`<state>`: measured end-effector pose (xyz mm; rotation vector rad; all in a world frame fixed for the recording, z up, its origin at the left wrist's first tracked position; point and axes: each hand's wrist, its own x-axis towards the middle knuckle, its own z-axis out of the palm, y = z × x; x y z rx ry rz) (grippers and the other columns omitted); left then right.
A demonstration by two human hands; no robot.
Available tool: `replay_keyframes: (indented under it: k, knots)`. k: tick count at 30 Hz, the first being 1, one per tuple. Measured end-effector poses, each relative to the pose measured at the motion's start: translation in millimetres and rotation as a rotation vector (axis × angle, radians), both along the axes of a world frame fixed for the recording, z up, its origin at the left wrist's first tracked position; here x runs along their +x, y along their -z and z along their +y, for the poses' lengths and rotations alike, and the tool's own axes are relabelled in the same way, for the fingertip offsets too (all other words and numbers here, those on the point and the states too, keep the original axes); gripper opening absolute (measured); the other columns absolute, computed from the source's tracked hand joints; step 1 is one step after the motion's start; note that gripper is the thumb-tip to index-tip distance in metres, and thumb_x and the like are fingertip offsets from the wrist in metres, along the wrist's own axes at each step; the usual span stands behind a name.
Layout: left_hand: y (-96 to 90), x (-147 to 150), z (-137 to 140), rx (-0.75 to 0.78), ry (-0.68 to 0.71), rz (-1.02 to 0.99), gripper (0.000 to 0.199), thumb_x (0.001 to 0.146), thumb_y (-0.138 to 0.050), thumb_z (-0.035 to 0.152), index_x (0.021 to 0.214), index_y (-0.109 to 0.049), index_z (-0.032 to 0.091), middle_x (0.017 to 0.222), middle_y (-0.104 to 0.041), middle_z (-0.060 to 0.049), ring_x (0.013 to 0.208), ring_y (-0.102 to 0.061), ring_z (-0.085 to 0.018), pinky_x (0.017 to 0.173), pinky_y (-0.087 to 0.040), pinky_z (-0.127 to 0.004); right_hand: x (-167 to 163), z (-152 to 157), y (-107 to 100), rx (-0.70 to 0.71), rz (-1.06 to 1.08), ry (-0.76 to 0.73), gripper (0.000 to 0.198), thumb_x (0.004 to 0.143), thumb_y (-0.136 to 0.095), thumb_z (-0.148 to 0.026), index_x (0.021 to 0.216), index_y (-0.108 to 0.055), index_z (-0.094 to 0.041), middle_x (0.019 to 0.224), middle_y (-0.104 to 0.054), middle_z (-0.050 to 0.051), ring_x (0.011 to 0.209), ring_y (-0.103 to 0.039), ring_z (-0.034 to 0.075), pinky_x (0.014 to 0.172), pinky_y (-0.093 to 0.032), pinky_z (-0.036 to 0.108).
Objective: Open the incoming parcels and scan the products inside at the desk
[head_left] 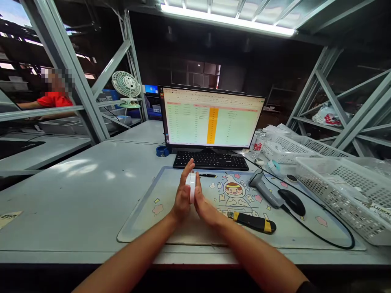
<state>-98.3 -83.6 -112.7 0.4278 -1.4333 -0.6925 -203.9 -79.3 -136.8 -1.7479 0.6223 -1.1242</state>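
Between my two hands a small white object with a rounded edge, like a flat roll or disc (192, 188), stands upright, seen edge-on. My left hand (181, 200) presses on its left side, fingers pointing up and away. From the other side my right hand (204, 204) holds it with straight fingers, partly hiding it. Both hands are over a cartoon-printed desk mat (143, 219). Just beyond them lies a black pen (207, 176). A black and yellow utility knife (255, 222) rests on the mat to the right of my right hand.
A keyboard (210, 160) sits before a monitor (212, 118) showing a spreadsheet. To the right are a barcode scanner (265, 191), its cable, a black mouse (292, 202) and white baskets (345, 195). Blue tape (162, 151) lies left of the keyboard. A person in red (56, 99) is at far left.
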Motion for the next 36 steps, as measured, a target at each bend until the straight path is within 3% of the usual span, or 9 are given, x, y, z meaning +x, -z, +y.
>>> replay_keyframes:
  k: [4,7,9,11,14,17,23,30,36]
  knots:
    - [-4.9,-0.8,-2.1,0.484,0.331,0.316,0.062,0.104,-0.045,0.066,0.15,-0.06,0.028,0.163,-0.053,-0.008,0.155,-0.044,-0.033,0.132,-0.028,-0.055,-28.1,-10.8,-8.4,-0.365,0.38,0.095,0.093,0.106,-0.045,-0.064,0.175,0.004,-0.026,0.18,0.022,0.005,0.163,0.027,0.029,0.132,0.008,0.062]
    - [-3.4,5.9,-13.6,0.693,0.409,0.258,0.066,0.101,-0.052,0.065,0.151,-0.059,0.022,0.155,-0.06,-0.014,0.144,-0.057,-0.038,0.124,-0.041,-0.06,-48.6,-12.8,-24.7,-0.499,0.439,0.056,0.07,0.099,-0.063,-0.042,0.165,-0.044,-0.034,0.183,-0.007,0.0,0.166,0.017,0.033,0.131,0.004,0.068]
    - [-0.4,10.9,-18.8,0.583,0.251,0.134,0.066,0.098,-0.057,0.064,0.147,-0.062,0.02,0.155,-0.06,-0.015,0.144,-0.056,-0.039,0.123,-0.043,-0.059,-51.9,-10.0,-30.1,-0.502,0.285,0.098,0.05,0.096,-0.064,-0.034,0.146,-0.065,-0.036,0.179,-0.026,-0.001,0.168,0.0,0.034,0.133,-0.008,0.067]
    - [2.3,15.5,-18.9,0.367,0.02,-0.016,0.064,0.1,-0.056,0.063,0.147,-0.064,0.02,0.157,-0.058,-0.014,0.147,-0.053,-0.037,0.124,-0.041,-0.055,-47.5,-8.0,-28.0,-0.385,0.107,0.24,0.046,0.096,-0.067,-0.039,0.142,-0.066,-0.034,0.172,-0.04,0.006,0.162,-0.029,0.035,0.127,-0.031,0.064]
    - [3.8,20.4,-13.5,0.127,-0.181,-0.206,0.061,0.107,-0.047,0.059,0.154,-0.058,0.021,0.158,-0.058,-0.013,0.146,-0.054,-0.033,0.123,-0.042,-0.051,-36.4,-11.3,-17.0,0.017,0.036,0.258,0.063,0.095,-0.064,-0.069,0.141,-0.059,-0.027,0.136,-0.067,0.016,0.113,-0.069,0.031,0.088,-0.063,0.051]
    - [4.7,22.3,-11.7,0.028,-0.206,-0.296,0.058,0.106,-0.05,0.056,0.151,-0.061,0.021,0.16,-0.056,-0.012,0.145,-0.054,-0.033,0.124,-0.041,-0.05,-32.8,-16.6,-11.5,0.322,0.06,-0.022,0.071,0.093,-0.052,-0.084,0.127,-0.061,-0.022,0.105,-0.071,0.012,0.08,-0.071,0.022,0.06,-0.06,0.034]
    - [6.8,21.8,-22.0,0.32,-0.089,-0.073,0.062,0.103,-0.048,0.056,0.147,-0.064,0.016,0.147,-0.066,-0.015,0.125,-0.068,-0.033,0.104,-0.057,-0.045,-41.3,-13.2,-21.3,0.081,-0.042,-0.042,0.099,0.068,-0.098,-0.048,0.148,-0.043,-0.034,0.16,-0.042,0.012,0.137,-0.055,0.028,0.102,-0.059,0.044]
    - [3.6,16.6,-15.3,0.274,-0.089,-0.181,0.062,0.099,-0.053,0.057,0.144,-0.067,0.016,0.14,-0.07,-0.015,0.12,-0.069,-0.032,0.101,-0.056,-0.043,-32.9,-16.8,-15.4,0.316,-0.07,0.008,0.085,0.085,-0.073,-0.073,0.152,-0.043,-0.028,0.129,-0.062,0.014,0.097,-0.072,0.025,0.077,-0.065,0.044]
    - [0.0,26.2,-35.2,0.443,-0.145,0.101,0.049,0.097,-0.051,0.058,0.12,-0.068,0.018,0.132,-0.07,-0.014,0.107,-0.07,-0.028,0.08,-0.061,-0.037,-51.0,-15.7,-32.8,-0.178,-0.034,0.214,0.081,0.068,-0.087,-0.033,0.143,-0.057,-0.03,0.161,-0.045,0.013,0.146,-0.046,0.035,0.12,-0.045,0.056]
